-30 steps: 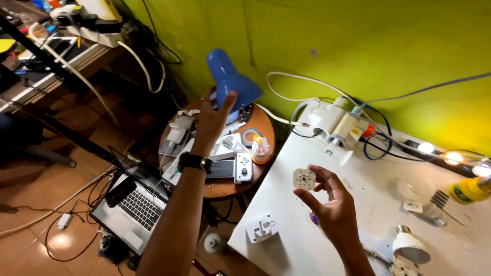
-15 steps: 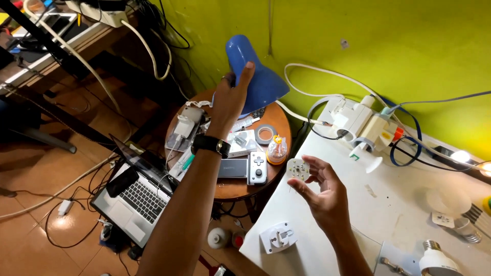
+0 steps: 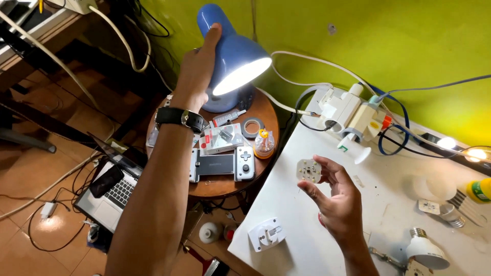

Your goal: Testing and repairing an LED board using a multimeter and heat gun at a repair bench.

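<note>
Our left hand (image 3: 197,69) reached up and gripped the blue lamp shade (image 3: 232,48), fingers wrapped over its back, with a black wristwatch (image 3: 180,117) on the wrist. The shade was lit and tilted toward the white table (image 3: 302,204), and the lamp stood on the round wooden stool (image 3: 225,181) beside it.

Our right hand (image 3: 335,197) hovered above the table's near part, holding a small round white LED disc (image 3: 309,170) pinched between thumb and fingertips, its face with the tiny yellow chips turned up toward the light.

On the stool, below the lamp, lay a flat red-and-white blister package (image 3: 221,139) with a clear front, tilted slightly. A grey tape roll (image 3: 252,127) lay just beside it, and a small clear bottle with an orange cap (image 3: 264,143) stood to the package's right. In front of these lay a grey game controller grip (image 3: 222,164).

A white plug adapter (image 3: 267,234) sat on the table near its front edge. At the far right lay an object with a green and yellow label (image 3: 480,190); we could not tell what it was. A laptop (image 3: 110,191) sat open on the floor at the left.
</note>
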